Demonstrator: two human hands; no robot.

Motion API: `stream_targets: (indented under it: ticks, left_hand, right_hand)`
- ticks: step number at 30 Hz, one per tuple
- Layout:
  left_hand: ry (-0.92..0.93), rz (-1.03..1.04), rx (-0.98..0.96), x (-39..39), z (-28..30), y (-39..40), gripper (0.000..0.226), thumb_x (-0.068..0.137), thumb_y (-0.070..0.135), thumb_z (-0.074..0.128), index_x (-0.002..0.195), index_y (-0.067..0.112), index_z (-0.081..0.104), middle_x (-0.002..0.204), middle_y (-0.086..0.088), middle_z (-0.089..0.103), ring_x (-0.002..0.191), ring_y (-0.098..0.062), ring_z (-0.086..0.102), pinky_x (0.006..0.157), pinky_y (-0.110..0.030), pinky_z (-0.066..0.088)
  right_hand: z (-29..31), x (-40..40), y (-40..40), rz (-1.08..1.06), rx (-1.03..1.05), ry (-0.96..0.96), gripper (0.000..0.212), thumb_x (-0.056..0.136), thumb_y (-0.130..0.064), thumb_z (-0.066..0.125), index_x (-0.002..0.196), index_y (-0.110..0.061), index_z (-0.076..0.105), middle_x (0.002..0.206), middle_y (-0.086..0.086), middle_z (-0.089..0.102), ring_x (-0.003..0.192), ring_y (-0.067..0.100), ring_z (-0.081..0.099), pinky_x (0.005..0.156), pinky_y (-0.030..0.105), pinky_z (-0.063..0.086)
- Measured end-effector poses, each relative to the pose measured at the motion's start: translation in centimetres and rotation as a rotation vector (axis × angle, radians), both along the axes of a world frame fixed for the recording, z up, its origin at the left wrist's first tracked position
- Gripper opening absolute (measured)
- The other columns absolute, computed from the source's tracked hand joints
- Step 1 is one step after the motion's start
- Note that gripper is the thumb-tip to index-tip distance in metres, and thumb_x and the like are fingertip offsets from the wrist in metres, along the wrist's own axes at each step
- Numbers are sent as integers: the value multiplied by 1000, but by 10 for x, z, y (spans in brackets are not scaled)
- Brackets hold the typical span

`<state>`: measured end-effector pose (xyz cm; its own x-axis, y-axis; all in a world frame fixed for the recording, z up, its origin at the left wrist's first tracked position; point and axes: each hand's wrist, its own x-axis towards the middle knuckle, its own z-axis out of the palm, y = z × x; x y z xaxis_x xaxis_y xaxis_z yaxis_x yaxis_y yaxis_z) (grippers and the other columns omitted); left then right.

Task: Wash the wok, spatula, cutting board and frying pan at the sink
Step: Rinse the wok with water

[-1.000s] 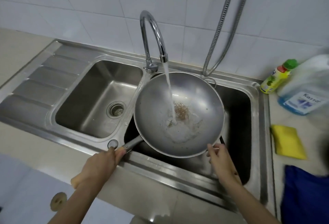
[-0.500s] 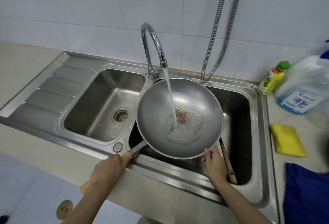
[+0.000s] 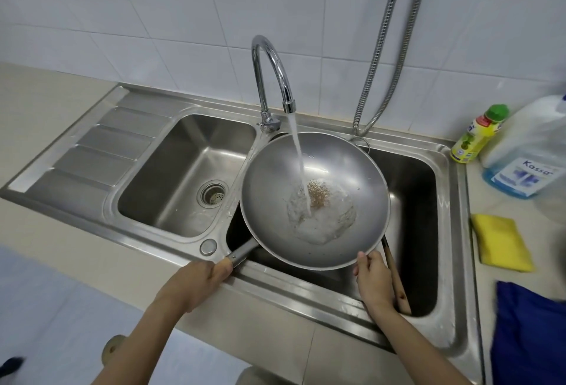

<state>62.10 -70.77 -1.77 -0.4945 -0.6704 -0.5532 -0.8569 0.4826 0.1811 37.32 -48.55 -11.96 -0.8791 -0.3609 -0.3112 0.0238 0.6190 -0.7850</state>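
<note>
Left hand (image 3: 196, 280) grips the wok (image 3: 275, 195) handle; right hand (image 3: 375, 277) pinches its rim under the running faucet (image 3: 271, 75).

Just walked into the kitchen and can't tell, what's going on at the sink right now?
A person is rinsing a wok over the right basin. The left hand grips the wok's handle, and the right hand holds its near rim. Water from the tap runs into the middle, where brown residue sits in a shallow pool. A wooden stick-like handle leans in the basin under the wok. A yellow sponge lies unused on the counter.
</note>
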Motion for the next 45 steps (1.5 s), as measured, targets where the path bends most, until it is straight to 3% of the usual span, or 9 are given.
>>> stream_targets:
  ticks: [17, 23, 26, 29, 35, 39, 41, 43, 45]
  left_hand:
    - [7, 9, -24, 3, -11, -4, 52, 91, 65, 39, 80, 18, 57, 83, -1, 61, 78, -21, 59, 63, -29, 42]
    - [2, -1, -13, 5, -12, -5, 54, 90, 67, 36, 80, 19, 57, 80, 1, 61, 75, -17, 58, 68, -29, 44]
    - [9, -14, -5, 7, -16, -7, 54, 89, 69, 34, 80, 21, 55, 81, 2, 61, 76, -18, 58, 70, -31, 46]
    - [17, -19, -4, 10, -21, -10, 53, 87, 72, 32, 82, 24, 54, 83, 4, 60, 78, -17, 59, 71, -31, 47]
    - [10, -29, -8, 10, -24, -12, 63, 76, 82, 21, 88, 28, 52, 81, 8, 57, 77, -14, 54, 71, -28, 45]
    - [17, -17, 24, 11, -23, -14, 79, 60, 90, 8, 88, 29, 50, 78, 6, 57, 73, -9, 52, 70, -24, 45]
    - [0, -13, 28, 11, -23, -15, 89, 52, 93, -1, 89, 29, 50, 77, 5, 56, 71, -8, 51, 72, -23, 46]
    - [1, -4, 29, 12, -23, -14, 88, 52, 92, -1, 91, 30, 49, 78, 6, 56, 71, -8, 51, 72, -23, 46]
    - [5, -7, 24, 11, -22, -13, 82, 55, 89, 1, 90, 32, 48, 76, 9, 53, 70, -7, 49, 70, -23, 45]
  right_hand:
    - [2, 0, -1, -46, -36, -64, 29, 98, -24, 47, 73, -10, 52, 60, 5, 60, 59, 24, 59, 65, 44, 50]
    - [33, 0, 1, -299, -142, -29, 16, 97, -24, 51, 93, -9, 54, 73, 8, 60, 70, 25, 58, 68, 38, 47]
    - [62, -17, -23, -155, -269, -5, 11, 98, -24, 48, 97, -14, 53, 78, -2, 57, 71, 11, 55, 63, 24, 44]
    - [82, -59, -78, 2, -309, 101, 15, 98, -24, 50, 92, -12, 55, 72, -2, 54, 64, 11, 49, 58, 19, 39]
    - [100, -157, -225, 586, -185, 239, 18, 95, -23, 55, 107, -10, 60, 84, -7, 57, 73, 5, 53, 61, 10, 36]
    - [94, -179, -312, 915, -144, 391, 29, 83, -22, 66, 109, -9, 61, 102, 6, 63, 96, 24, 61, 82, 35, 46]
    - [86, -170, -336, 1059, -121, 412, 38, 82, -42, 67, 113, -21, 62, 107, -5, 65, 100, 13, 61, 90, 31, 48]
    - [77, -158, -350, 1100, -79, 509, 35, 81, -56, 62, 102, -29, 64, 98, -11, 66, 90, 4, 61, 79, 21, 47]
    - [74, -151, -357, 1068, -86, 645, 31, 82, -53, 63, 90, -24, 66, 86, -5, 67, 79, 9, 60, 63, 11, 34]
